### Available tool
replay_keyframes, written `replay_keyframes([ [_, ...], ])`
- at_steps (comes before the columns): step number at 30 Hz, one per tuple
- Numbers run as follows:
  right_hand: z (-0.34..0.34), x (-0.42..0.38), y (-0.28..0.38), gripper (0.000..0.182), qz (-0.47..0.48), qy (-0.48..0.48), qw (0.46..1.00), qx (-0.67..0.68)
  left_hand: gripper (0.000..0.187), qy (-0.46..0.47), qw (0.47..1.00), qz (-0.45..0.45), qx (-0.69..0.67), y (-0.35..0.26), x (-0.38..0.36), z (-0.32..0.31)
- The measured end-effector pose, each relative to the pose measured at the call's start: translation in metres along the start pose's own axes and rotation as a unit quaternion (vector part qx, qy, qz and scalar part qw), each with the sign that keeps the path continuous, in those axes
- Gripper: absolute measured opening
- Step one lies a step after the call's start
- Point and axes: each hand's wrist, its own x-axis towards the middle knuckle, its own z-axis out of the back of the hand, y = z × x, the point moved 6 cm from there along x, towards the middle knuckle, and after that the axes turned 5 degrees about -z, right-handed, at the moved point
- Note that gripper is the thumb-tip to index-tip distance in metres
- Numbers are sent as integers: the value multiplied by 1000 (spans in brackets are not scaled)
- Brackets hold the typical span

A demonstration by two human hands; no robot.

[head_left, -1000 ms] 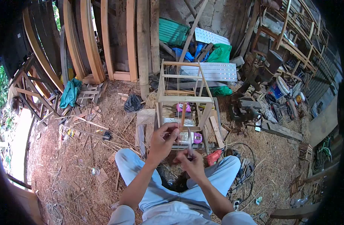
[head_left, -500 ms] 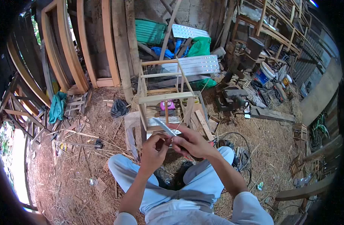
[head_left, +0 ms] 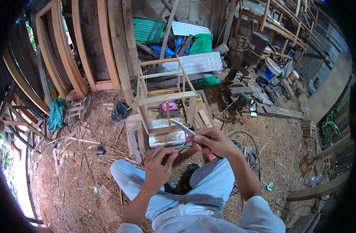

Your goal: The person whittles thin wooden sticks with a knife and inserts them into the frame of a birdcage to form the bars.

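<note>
Drawn slightly apart since 0.5 seconds earlier: right hand (head_left: 213,143) out to the right with a knife (head_left: 182,127), left hand (head_left: 159,163) lower, nearer the pale trousers (head_left: 135,175). Gripped by the handle in nearly closed right fingers, blade pointing up and left, probably to keep the edge clear of both arms. Pinched, apparently, between left thumb and forefinger: a thin strip (head_left: 184,146), reaching toward the right hand, likely for steadiness; too fine to make out fully. Held in the gap between 2 hands, just over the near end of a slender wooden frame (head_left: 168,98), perhaps for a close view. Visible through the open bars: a pink item (head_left: 169,105), probably a tape measure. Spread all around, a dirt floor (head_left: 90,180) thick with shavings and offcuts. Stacked upright at left, tall timber frames (head_left: 71,58); piled beyond, a green basket (head_left: 149,30) and a perforated white panel (head_left: 197,63); at right, a bucket (head_left: 269,70) amid clutter.
</note>
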Motion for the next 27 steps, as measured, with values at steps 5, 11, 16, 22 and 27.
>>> replay_keyframes([
  [5,33,-12,-4,22,13,-82,996,13,8,28,998,53,-9,8,-9,3],
  [11,119,-44,7,27,104,-239,961,95,8,6,996,92,17,44,-24,35],
  [16,-2,-12,-36,39,-28,-30,999,21,8,-29,999,12,29,25,-2,1],
  [22,-34,11,-34,25,10,96,992,81,9,-18,997,-45,57,3,-2,-8],
  [27,8,2,-28,22,-2,-28,999,39,10,-31,999,-13,36,21,-14,2],
])
